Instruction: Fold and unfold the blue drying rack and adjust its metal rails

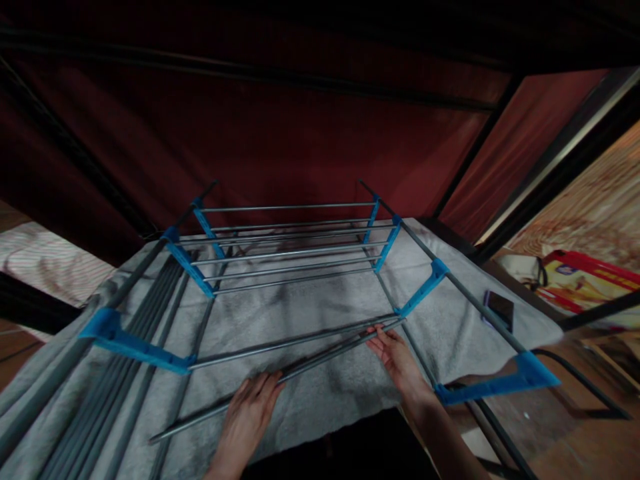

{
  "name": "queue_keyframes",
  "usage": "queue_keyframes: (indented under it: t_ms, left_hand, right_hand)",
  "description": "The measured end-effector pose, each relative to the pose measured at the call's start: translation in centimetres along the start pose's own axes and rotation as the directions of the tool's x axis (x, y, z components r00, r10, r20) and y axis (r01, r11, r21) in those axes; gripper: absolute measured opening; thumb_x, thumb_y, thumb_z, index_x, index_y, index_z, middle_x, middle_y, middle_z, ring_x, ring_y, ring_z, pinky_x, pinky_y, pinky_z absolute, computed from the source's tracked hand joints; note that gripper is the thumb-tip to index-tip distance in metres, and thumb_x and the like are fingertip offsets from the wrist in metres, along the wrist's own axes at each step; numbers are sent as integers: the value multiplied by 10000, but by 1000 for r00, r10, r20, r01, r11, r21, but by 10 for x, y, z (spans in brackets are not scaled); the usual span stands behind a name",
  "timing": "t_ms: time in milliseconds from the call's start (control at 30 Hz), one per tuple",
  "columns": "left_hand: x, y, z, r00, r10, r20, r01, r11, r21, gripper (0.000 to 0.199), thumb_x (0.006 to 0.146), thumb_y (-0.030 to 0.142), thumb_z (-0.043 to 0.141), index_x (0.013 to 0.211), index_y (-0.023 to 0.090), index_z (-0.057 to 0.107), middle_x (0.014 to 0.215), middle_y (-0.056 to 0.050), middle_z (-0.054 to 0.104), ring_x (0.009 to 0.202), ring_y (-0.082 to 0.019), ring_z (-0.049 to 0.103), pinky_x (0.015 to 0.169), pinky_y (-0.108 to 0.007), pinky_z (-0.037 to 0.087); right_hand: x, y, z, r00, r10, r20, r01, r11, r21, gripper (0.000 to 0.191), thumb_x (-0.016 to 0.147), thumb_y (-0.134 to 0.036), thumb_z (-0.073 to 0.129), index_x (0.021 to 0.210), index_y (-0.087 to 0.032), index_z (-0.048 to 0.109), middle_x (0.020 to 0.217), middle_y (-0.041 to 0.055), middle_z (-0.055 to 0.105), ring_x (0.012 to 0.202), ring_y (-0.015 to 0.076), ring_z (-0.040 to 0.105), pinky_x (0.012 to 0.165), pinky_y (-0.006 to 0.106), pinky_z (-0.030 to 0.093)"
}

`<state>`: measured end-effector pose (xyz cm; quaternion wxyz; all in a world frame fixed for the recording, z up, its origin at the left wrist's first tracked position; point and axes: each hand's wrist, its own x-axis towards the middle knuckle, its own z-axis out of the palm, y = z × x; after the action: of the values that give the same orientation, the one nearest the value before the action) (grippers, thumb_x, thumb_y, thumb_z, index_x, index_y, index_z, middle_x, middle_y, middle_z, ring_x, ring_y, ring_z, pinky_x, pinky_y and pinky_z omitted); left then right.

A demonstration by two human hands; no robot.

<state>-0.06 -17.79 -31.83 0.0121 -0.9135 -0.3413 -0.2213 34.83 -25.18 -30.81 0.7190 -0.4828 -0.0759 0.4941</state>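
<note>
My left hand (251,407) is closed over a grey metal rod (320,361) near its middle. Farther along the same rod, my right hand (391,352) grips it with thumb and fingers. The rod slants up to the right; its right end meets or lies close to a blue plastic bracket (420,293), and its left end hangs free. Just behind it, another rod (295,341) spans from that bracket to the blue bracket (135,343) on the left. These belong to a rack frame of grey tubes, with several rods joining blue brackets at the far end.
Several loose rods (125,360) lie in a bundle at the left on a grey cloth (310,300). A phone (499,309) rests by the right tube. Beyond stands a dark red panel (320,140). A red and yellow package (585,280) is at the right.
</note>
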Motion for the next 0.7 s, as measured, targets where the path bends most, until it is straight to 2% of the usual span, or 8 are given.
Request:
queue_keyframes:
  t_ms: [233,400,567,700]
  left_hand:
    - [5,2,-3,999,-4,-52,3,1000,-10,334,1037,384,408,1134,243,695,1023,-20,765,887,-186,712,816,-336,554]
    - [11,3,-12,996,56,-75,-56,998,-3,331,1042,327,392,1093,263,712,1059,-9,759,897,-185,697,810,-331,544]
    - [22,9,-24,988,-43,-150,36,998,-53,281,1024,369,465,1124,231,689,1003,-41,739,851,-193,685,798,-337,534]
    - [37,16,-36,970,-82,-227,64,994,-86,266,1013,400,496,1103,228,678,971,-40,741,845,-205,689,788,-342,520]
  right_hand:
    - [0,-13,8,1000,7,1,-7,1000,10,270,682,-342,885,860,-222,722,922,38,773,880,197,732,847,333,584]
    - [-5,-26,20,999,-28,35,28,1000,5,270,708,-370,874,854,-210,713,911,38,770,863,189,726,870,335,572]
    - [-12,-54,38,993,-63,96,63,998,3,216,725,-331,858,825,-199,719,919,49,766,867,187,721,859,313,581]
    - [-15,-83,56,985,-113,131,114,994,2,206,708,-317,864,798,-203,717,908,49,765,874,189,720,804,286,590]
